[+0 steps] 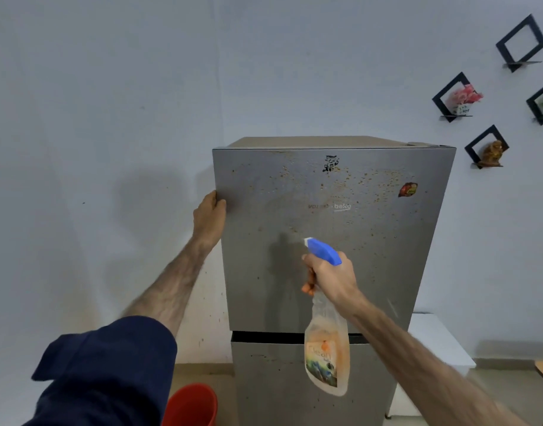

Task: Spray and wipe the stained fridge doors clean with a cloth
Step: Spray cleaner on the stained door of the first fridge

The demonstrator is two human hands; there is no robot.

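In front of the grey fridge, the head view shows the right hand (331, 279) wrapped round the neck of a spray bottle (325, 345), fingers curled on the trigger and the blue nozzle aimed at the upper fridge door (371, 241). Brown speckled stains (384, 179) spread across that door's top half, above and right of the nozzle. The left hand (209, 215) grips the door's left edge. No cloth is visible. Spray aimed this low may miss the stains, and runoff could streak onto the lower fridge door (273, 379). Pulling with the left hand might swing the door open.
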